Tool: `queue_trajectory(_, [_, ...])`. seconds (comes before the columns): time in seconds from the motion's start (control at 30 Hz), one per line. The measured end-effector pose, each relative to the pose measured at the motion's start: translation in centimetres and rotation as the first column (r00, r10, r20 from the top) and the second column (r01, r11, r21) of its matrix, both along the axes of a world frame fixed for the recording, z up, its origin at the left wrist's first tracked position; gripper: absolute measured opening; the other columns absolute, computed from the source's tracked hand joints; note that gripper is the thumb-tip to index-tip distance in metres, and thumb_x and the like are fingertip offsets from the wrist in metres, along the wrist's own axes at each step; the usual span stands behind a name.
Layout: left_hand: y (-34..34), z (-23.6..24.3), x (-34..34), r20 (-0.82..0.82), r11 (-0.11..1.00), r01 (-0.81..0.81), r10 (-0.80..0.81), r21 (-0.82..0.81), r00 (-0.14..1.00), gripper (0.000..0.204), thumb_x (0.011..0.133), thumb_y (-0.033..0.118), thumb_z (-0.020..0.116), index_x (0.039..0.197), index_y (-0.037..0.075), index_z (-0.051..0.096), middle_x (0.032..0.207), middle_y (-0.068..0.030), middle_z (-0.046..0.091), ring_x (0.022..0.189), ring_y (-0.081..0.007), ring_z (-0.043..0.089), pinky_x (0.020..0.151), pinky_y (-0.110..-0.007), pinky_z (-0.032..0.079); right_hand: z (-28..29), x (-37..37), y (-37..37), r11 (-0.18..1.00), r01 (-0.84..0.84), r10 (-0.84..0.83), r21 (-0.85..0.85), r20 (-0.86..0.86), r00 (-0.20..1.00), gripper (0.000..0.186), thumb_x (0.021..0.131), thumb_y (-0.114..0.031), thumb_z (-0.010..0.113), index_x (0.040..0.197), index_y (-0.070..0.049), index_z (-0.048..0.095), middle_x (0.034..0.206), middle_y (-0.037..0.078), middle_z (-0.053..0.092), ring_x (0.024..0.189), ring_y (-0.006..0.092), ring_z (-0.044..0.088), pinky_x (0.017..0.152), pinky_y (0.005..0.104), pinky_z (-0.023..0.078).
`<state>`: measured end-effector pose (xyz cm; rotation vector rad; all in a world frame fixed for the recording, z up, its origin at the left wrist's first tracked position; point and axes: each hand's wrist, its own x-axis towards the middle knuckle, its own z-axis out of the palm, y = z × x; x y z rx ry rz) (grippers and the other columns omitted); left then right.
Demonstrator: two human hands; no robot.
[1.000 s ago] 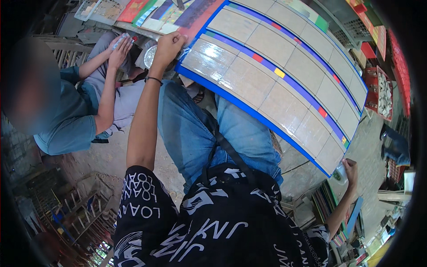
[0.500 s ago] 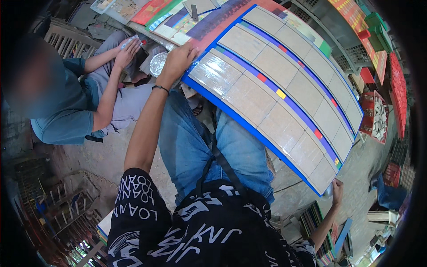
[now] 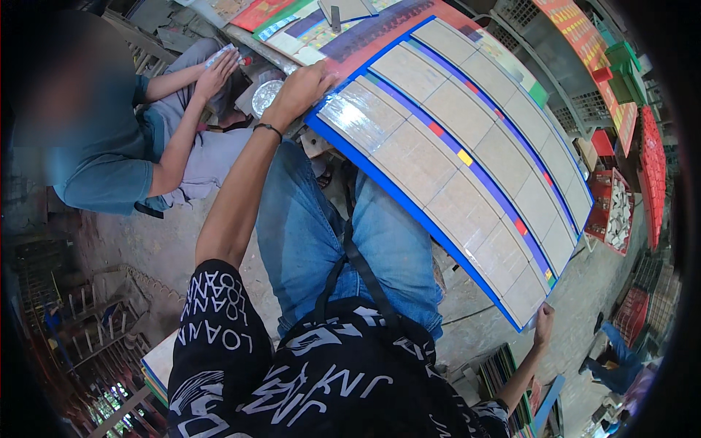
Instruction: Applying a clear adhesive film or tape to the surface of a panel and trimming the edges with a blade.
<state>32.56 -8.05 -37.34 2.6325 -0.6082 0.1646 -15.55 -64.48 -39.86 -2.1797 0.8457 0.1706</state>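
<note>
A large tiled board slants across my lap and the table in front of me. It has a blue edge, rows of beige rectangular tiles and purple strips with small red and yellow pieces between them. Glare shows on its left end, where the surface looks glossy. My left hand is closed on the board's far-left corner, its fingertips partly hidden. At the near-right corner, my right hand pinches the edge, with some fingers out of sight under the board.
A seated person is close on my left, hands together. A worktable with colourful panels lies beyond the board. A round silvery dish sits near my left hand. Red crates with pale pieces stand right; stacked panels lean below my right hand.
The board has shifted slightly in view, its near-right corner a little lower and to the left. Both hands stay on it. More of another person shows at the far right.
</note>
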Motion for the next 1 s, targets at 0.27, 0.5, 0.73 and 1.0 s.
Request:
queue_trajectory(0.27, [1.1, 0.7, -0.4, 0.089, 0.991, -0.135, 0.136, -0.024, 0.987, 0.027, 0.084, 0.026, 0.059, 0.085, 0.001, 0.053, 0.075, -0.0199, 0.059, 0.072, -0.036, 0.058, 0.063, -0.04, 0.046, -1.4, -0.7, -1.0, 0.999, 0.033, -0.033, -0.007, 0.017, 0.999, 0.037, 0.089, -0.027, 0.052, 0.075, 0.006, 0.06, 0.067, -0.002, 0.053, 0.063, 0.0064, 0.044, 0.056, 0.0243, 0.037])
queue_trajectory(0.5, [-2.9, 1.9, -4.7, 0.228, 0.924, 0.365, -0.334, -0.114, 0.915, 0.011, 0.08, 0.008, 0.055, 0.088, 0.0, 0.057, 0.086, -0.0154, 0.057, 0.086, -0.0323, 0.055, 0.077, -0.037, 0.044, -1.8, -1.5, -1.2, 0.998, 0.061, -0.06, -0.034, 0.016, 0.998, 0.037, 0.09, -0.027, 0.052, 0.078, 0.007, 0.061, 0.068, -0.001, 0.054, 0.064, 0.0069, 0.046, 0.057, 0.0245, 0.038])
queue_trajectory(0.73, [-4.8, 3.3, -6.8, 0.363, 0.976, 0.177, -0.12, -0.128, 0.924, 0.009, 0.074, 0.006, 0.058, 0.082, 0.001, 0.06, 0.085, -0.0135, 0.058, 0.085, -0.0316, 0.055, 0.075, -0.039, 0.045, -1.8, -1.3, -0.3, 0.996, 0.083, -0.082, -0.035, 0.039, 0.996, 0.039, 0.09, -0.029, 0.049, 0.075, 0.006, 0.057, 0.067, -0.002, 0.051, 0.064, 0.0071, 0.043, 0.057, 0.0247, 0.036])
queue_trajectory(1.0, [-6.9, 1.2, -10.7, 0.248, 0.929, 0.312, -0.261, -0.196, 0.933, 0.016, 0.075, 0.002, 0.057, 0.09, -0.002, 0.061, 0.102, -0.0138, 0.06, 0.098, -0.0303, 0.056, 0.084, -0.037, 0.045, -2.0, -0.5, 0.5, 0.99, 0.143, -0.143, 0.003, 0.037, 0.989, 0.031, 0.087, -0.025, 0.05, 0.07, 0.0, 0.056, 0.063, -0.005, 0.047, 0.058, 0.0055, 0.04, 0.052, 0.0242, 0.032])
